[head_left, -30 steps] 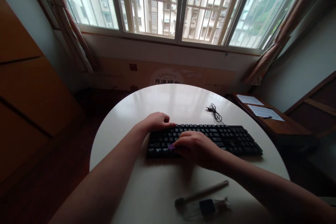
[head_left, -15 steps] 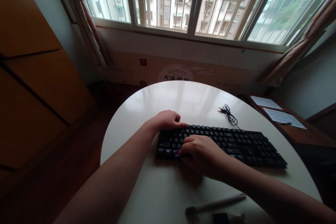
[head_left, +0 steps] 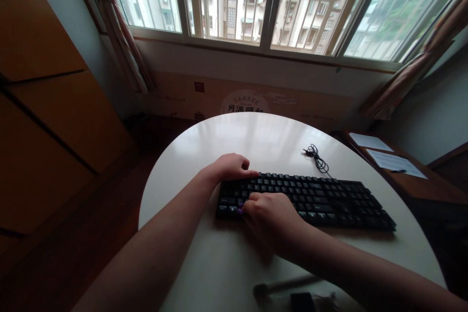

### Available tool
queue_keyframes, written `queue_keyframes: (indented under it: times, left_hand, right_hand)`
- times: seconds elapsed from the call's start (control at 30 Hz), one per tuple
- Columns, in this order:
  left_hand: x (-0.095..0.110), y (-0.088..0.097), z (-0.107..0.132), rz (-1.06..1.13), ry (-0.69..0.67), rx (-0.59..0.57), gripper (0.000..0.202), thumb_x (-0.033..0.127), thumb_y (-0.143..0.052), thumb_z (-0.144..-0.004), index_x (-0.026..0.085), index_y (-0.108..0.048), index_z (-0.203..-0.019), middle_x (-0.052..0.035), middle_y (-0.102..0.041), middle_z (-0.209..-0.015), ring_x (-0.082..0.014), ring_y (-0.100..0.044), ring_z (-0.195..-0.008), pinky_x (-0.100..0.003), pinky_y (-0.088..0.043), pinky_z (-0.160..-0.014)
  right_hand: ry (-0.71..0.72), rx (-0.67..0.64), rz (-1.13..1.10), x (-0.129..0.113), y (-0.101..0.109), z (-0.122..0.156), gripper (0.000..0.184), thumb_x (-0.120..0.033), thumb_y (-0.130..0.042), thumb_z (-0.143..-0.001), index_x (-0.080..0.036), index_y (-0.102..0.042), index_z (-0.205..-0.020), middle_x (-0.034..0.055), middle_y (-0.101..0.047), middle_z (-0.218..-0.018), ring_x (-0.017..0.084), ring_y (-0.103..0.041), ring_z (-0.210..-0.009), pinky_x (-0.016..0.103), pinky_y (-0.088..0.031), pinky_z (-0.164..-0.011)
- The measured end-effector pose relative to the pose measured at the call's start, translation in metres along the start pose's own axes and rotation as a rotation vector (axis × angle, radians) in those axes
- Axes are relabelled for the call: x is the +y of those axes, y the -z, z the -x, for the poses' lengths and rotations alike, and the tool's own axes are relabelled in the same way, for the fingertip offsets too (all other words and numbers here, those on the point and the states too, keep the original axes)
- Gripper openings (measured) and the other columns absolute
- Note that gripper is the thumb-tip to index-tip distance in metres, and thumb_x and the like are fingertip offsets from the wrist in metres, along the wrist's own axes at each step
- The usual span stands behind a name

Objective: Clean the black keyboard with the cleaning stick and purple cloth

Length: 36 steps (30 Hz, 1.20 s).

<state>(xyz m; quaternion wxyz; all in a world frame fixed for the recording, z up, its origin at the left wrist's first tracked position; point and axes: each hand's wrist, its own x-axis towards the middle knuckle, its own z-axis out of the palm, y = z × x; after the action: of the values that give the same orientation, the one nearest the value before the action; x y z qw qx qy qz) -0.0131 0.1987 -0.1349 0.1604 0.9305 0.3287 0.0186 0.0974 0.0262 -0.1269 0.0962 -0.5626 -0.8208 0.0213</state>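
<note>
A black keyboard (head_left: 310, 197) lies across the round white table (head_left: 256, 141). My left hand (head_left: 230, 168) rests curled on the keyboard's far left corner, thumb along its top edge, holding it in place. My right hand (head_left: 272, 217) lies over the near left keys with its fingers closed on a small purple thing (head_left: 240, 211) pressed against the bottom row; I cannot make out what it is. The keyboard's black cable (head_left: 316, 157) lies bundled behind it.
At the table's near edge lie a brush-like tool with a pale handle (head_left: 288, 285) and a small dark object (head_left: 302, 301). A low wooden stand with papers (head_left: 395, 163) is at the right. A wooden cabinet (head_left: 47, 107) stands left, a window behind.
My right hand with the purple thing has slid left and nearer along the keyboard's bottom rows. The view shifted so the keyboard sits further right. My left hand stays on the corner.
</note>
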Motion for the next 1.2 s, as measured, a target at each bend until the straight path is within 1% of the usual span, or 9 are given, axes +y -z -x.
queue_keyframes:
  times: [0.17, 0.33, 0.43, 0.53, 0.67, 0.73, 0.87, 0.97, 1.2]
  left_hand:
    - [-0.003, -0.003, -0.001, -0.011, 0.003, 0.032, 0.057, 0.075, -0.046, -0.076, 0.021, -0.062, -0.066, -0.0011, -0.064, -0.067, -0.0158, -0.051, -0.06, -0.027, -0.028, -0.052]
    - [-0.003, -0.003, 0.001, 0.004, 0.003, 0.054, 0.056, 0.075, -0.048, -0.075, 0.022, -0.062, -0.064, -0.0003, -0.063, -0.065, -0.0156, -0.051, -0.061, -0.027, -0.03, -0.053]
    - [-0.002, -0.002, 0.003, 0.0, 0.01, 0.058, 0.055, 0.075, -0.049, -0.075, 0.022, -0.062, -0.064, 0.0, -0.064, -0.066, -0.0155, -0.051, -0.06, -0.027, -0.03, -0.053]
    - [-0.002, -0.002, 0.003, -0.004, 0.014, 0.053, 0.056, 0.075, -0.048, -0.075, 0.022, -0.062, -0.065, 0.0001, -0.064, -0.066, -0.0152, -0.051, -0.06, -0.026, -0.03, -0.052]
    - [-0.004, -0.004, 0.003, -0.007, 0.011, 0.046, 0.059, 0.078, -0.047, -0.074, 0.022, -0.062, -0.067, -0.0004, -0.064, -0.067, -0.0151, -0.051, -0.061, -0.026, -0.03, -0.052]
    - [-0.005, -0.005, 0.002, -0.001, 0.008, 0.041, 0.061, 0.08, -0.046, -0.073, 0.022, -0.062, -0.067, -0.0004, -0.064, -0.067, -0.0153, -0.052, -0.06, -0.026, -0.029, -0.051]
    - [-0.007, -0.006, 0.001, -0.007, 0.01, 0.043, 0.06, 0.079, -0.046, -0.074, 0.022, -0.062, -0.066, -0.0005, -0.064, -0.066, -0.0158, -0.052, -0.06, -0.026, -0.03, -0.052]
    - [-0.006, -0.005, 0.001, -0.003, 0.015, 0.037, 0.059, 0.079, -0.047, -0.074, 0.022, -0.063, -0.066, -0.0005, -0.065, -0.067, -0.0161, -0.052, -0.061, -0.027, -0.031, -0.054]
    - [-0.001, -0.002, 0.002, -0.018, 0.021, 0.037, 0.057, 0.076, -0.047, -0.076, 0.022, -0.063, -0.066, -0.0009, -0.064, -0.067, -0.0162, -0.051, -0.061, -0.027, -0.03, -0.054]
  right_hand:
    - [0.035, 0.025, -0.019, -0.004, -0.005, -0.001, 0.02, -0.02, -0.049, -0.085, -0.018, -0.061, -0.071, 0.0009, -0.064, -0.075, 0.012, -0.051, -0.06, 0.028, -0.017, -0.052]
    - [-0.023, -0.015, -0.021, 0.004, 0.007, -0.001, 0.016, -0.021, -0.055, -0.08, -0.018, -0.064, -0.066, -0.0002, -0.065, -0.071, 0.01, -0.048, -0.054, 0.028, -0.017, -0.052]
    - [0.008, 0.035, -0.082, 0.007, 0.011, -0.002, 0.015, -0.023, -0.057, -0.081, -0.02, -0.069, -0.071, -0.0007, -0.067, -0.075, 0.01, -0.053, -0.059, 0.027, -0.022, -0.054]
    - [0.064, 0.074, -0.139, 0.003, 0.009, -0.01, 0.016, -0.026, -0.057, -0.083, -0.023, -0.071, -0.076, -0.0014, -0.067, -0.077, 0.011, -0.056, -0.064, 0.026, -0.027, -0.057]
    - [0.117, 0.006, -0.075, -0.01, 0.0, -0.025, 0.017, -0.024, -0.058, -0.081, -0.019, -0.067, -0.067, 0.0003, -0.065, -0.072, 0.012, -0.055, -0.06, 0.027, -0.026, -0.054]
    - [0.121, -0.014, -0.042, -0.015, -0.002, -0.028, 0.017, -0.023, -0.057, -0.08, -0.018, -0.066, -0.067, 0.0008, -0.065, -0.072, 0.013, -0.055, -0.059, 0.027, -0.025, -0.052]
    - [0.086, -0.047, -0.004, -0.017, 0.003, -0.023, 0.018, -0.022, -0.053, -0.083, -0.017, -0.066, -0.071, 0.0013, -0.066, -0.073, 0.013, -0.057, -0.059, 0.028, -0.023, -0.05]
    - [0.062, -0.091, 0.0, -0.012, 0.007, -0.018, 0.016, -0.019, -0.053, -0.08, -0.017, -0.063, -0.067, 0.0015, -0.065, -0.07, 0.013, -0.055, -0.055, 0.028, -0.022, -0.049]
    - [0.092, 0.018, -0.027, -0.011, -0.004, -0.018, 0.014, -0.019, -0.051, -0.078, -0.017, -0.062, -0.068, 0.0029, -0.065, -0.072, 0.013, -0.053, -0.057, 0.029, -0.02, -0.05]
